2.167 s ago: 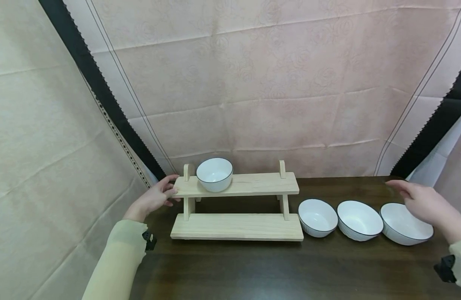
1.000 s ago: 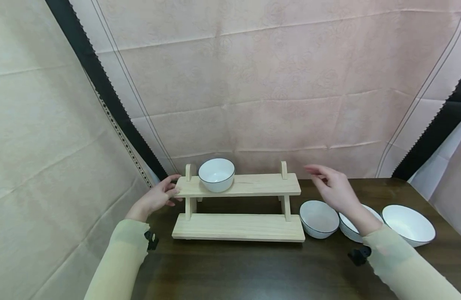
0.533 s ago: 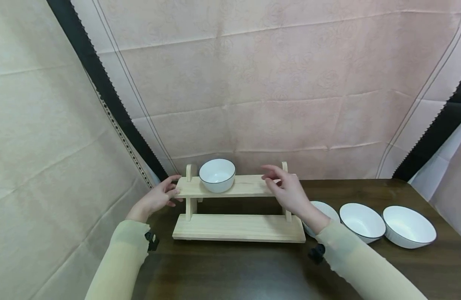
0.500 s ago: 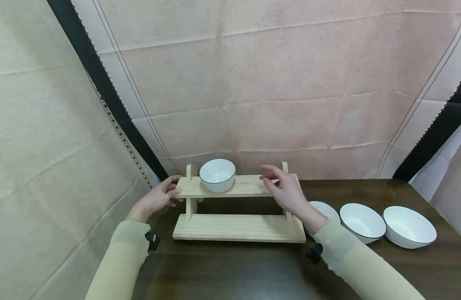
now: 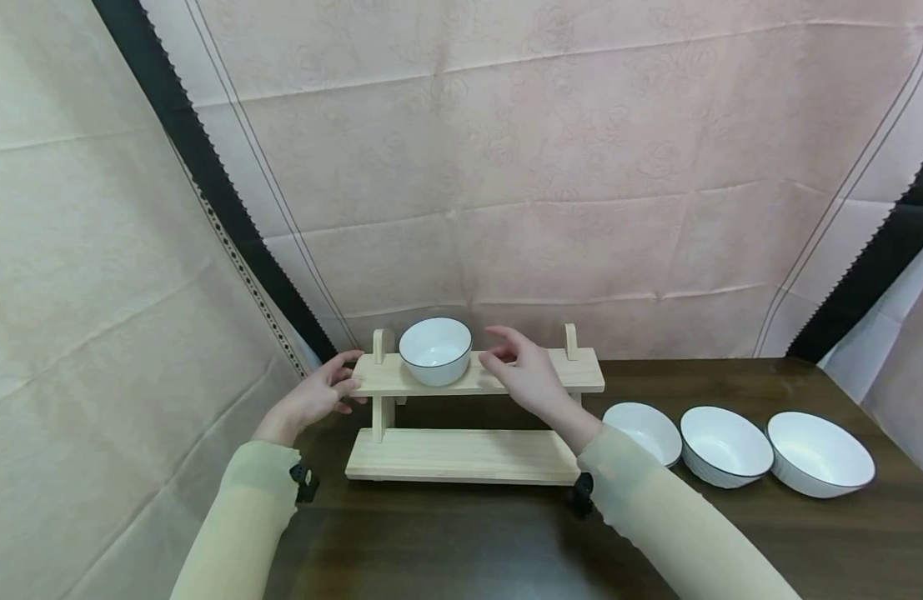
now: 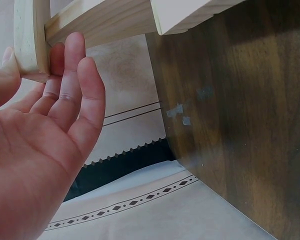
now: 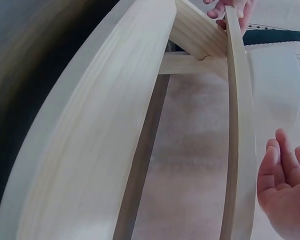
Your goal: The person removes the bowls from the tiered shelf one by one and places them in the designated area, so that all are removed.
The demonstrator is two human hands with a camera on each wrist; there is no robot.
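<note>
A two-tier pale wooden rack (image 5: 461,455) stands on the table. My left hand (image 5: 316,398) pinches the left end of its upper board, thumb on one face and fingers around the other, as the left wrist view shows with the hand (image 6: 55,135) at the board's end. On that upper board, towards the left, sits a white bowl (image 5: 435,352) with a dark rim. Just right of the bowl, above the board, my right hand (image 5: 527,372) holds nothing, its fingers loosely bent and apart from the bowl. The lower board bears nothing.
Three more white dark-rimmed bowls stand in a row right of the rack: a near one (image 5: 644,432), a middle one (image 5: 726,446) and a far right one (image 5: 821,454). Pale fabric (image 5: 581,167) hangs behind the dark wooden table (image 5: 446,533).
My right hand has come left from above the far right bowl, over the rack, to beside the bowl on the upper board. My left hand keeps its grip on the rack.
</note>
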